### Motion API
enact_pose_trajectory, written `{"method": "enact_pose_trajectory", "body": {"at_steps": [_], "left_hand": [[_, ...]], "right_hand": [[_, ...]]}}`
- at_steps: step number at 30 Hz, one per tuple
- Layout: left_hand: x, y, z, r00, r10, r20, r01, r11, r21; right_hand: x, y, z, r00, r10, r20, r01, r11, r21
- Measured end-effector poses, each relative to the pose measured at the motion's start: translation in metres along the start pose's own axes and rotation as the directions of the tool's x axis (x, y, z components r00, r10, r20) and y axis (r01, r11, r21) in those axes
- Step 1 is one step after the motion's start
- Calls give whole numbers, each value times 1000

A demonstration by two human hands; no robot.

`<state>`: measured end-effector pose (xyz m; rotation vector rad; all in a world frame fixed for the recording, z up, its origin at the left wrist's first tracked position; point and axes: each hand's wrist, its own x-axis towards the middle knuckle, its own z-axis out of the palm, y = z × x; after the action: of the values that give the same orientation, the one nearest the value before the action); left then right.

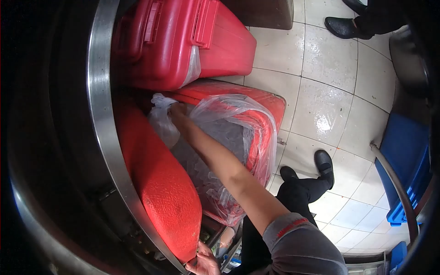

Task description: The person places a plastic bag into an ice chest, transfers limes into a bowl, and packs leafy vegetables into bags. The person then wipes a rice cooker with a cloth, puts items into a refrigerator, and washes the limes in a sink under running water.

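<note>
I have the left hand (206, 263) at bottom centre, the right hand (178, 111) farther up.
Left fingers curl on the edge of a textured red plastic lid (169, 201); right fingers, half hidden, close on a translucent plastic bag (164, 124), upper left of centre.

Lid (165, 197): plastic, pebbled, semi-glossy. Bag (162, 123): thin translucent plastic, crinkled. Liner (272, 133): clear plastic film, glossy, wrinkled. Far bin (231, 48): smooth plastic, soft sheen. Surface edge (100, 82): smooth metal, glossy. Floor (327, 68): glossy tile. Sleeve (298, 243): matt cloth.
</note>
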<state>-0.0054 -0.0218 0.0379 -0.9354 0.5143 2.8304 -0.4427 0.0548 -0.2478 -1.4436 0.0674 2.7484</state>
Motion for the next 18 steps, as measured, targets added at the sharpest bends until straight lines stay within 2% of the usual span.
{"method": "enact_pose_trajectory", "body": {"at_steps": [2, 3, 5, 6, 7, 8, 9, 10, 11, 12, 13, 14, 18], "left_hand": [[1, 3, -2, 1000, 9, 0, -9, 1000, 1], [-1, 3, -1, 1000, 16, -5, -16, 1000, -3], [1, -2, -2, 1000, 14, -11, -14, 1000, -9], [-1, -2, 0, 1000, 20, -16, -20, 1000, -1], [-1, -3, 2, 1000, 22, -14, -22, 1000, 12], [-1, -7, 4, 999, 45, -7, -44, 999, 23], [1, -6, 4, 999, 40, -4, -40, 999, 20], [2, -4, 3, 999, 36, -6, -36, 999, 15], [-2, -2, 1, 999, 37, -17, -37, 999, 8], [-2, -2, 2, 998, 60, -32, -60, 998, 4], [-3, -2, 2, 998, 58, -29, -58, 998, 14], [-1, -3, 3, 998, 53, -24, -53, 998, 25], [2, -2, -1, 998, 61, -17, -60, 998, 36]], "right_hand": [[5, 7, 9, 997, 69, -18, -56, 916, 397], [-10, 3, 15, 1000, 21, -15, -12, 902, 431], [-8, -1, 10, 989, -118, 87, 93, 963, 252], [3, 10, 4, 966, -162, 200, 157, 987, 39], [0, 10, 2, 907, -289, 307, 325, 943, -71], [-1, 12, -1, 819, -408, 404, 496, 856, -143], [-15, 4, -3, 640, -595, 487, 719, 687, -106], [-25, -1, -6, 413, -738, 534, 883, 467, -37], [-37, -3, -10, 238, -771, 591, 963, 264, -44], [-42, 3, -9, 155, -742, 652, 988, 129, -88], [-49, 10, -8, 79, -705, 705, 993, -2, -114], [-57, 17, -7, 58, -662, 747, 986, -80, -147], [-55, 34, -5, 45, -554, 831, 943, -252, -219]]}}
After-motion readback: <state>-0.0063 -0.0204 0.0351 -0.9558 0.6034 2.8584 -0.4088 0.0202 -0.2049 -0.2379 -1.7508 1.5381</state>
